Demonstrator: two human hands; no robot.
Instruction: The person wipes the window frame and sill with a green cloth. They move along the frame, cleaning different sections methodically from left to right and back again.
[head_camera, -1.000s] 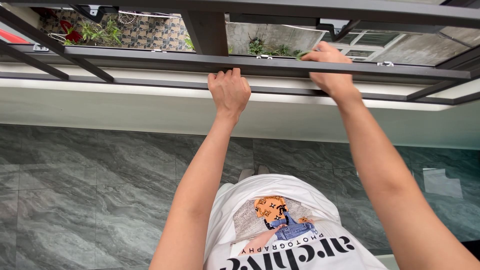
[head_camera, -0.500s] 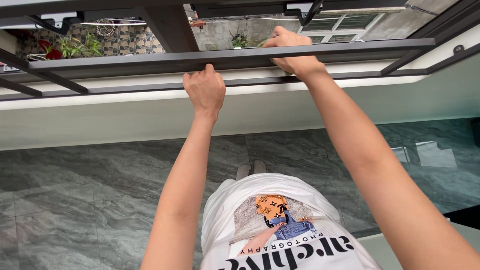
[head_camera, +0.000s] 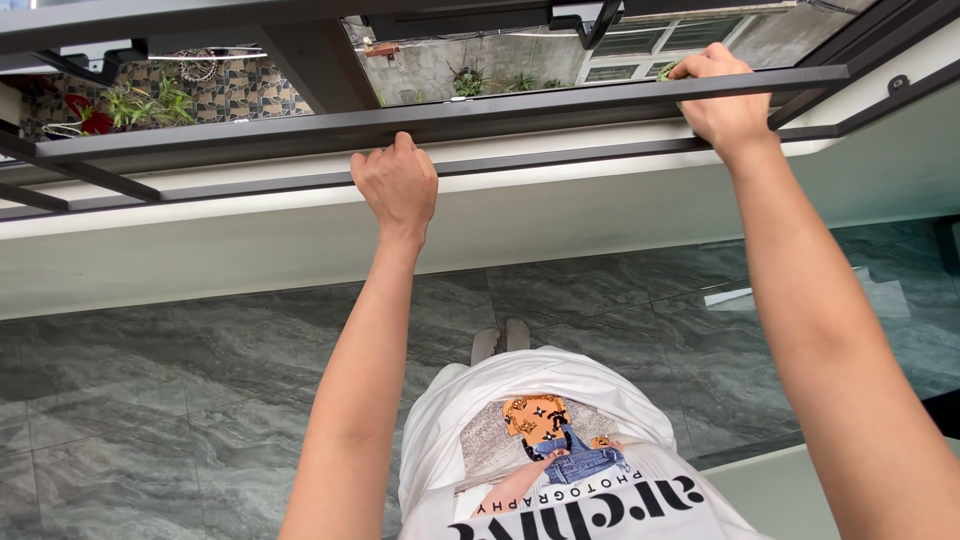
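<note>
Window frame (head_camera: 450, 118), hands' fingertips hidden (cloth barely visible)

Grey marbled floor tiles (head_camera: 180, 400) below, laid in large slabs with thin joints. White T-shirt (head_camera: 560, 440) with a printed graphic in orange and blue seen from above, near the bottom edge. Pale wall band (head_camera: 200, 250) ran across under the opening. Beyond the glass: patterned mosaic wall (head_camera: 250, 90) at upper left, green potted plants (head_camera: 140, 100) against it, red flowers (head_camera: 85, 112) just beside them. Further right, rough grey concrete wall (head_camera: 440, 60) with small plants (head_camera: 470, 82) on a ledge. White louvred window (head_camera: 640, 45) at upper right.
</note>
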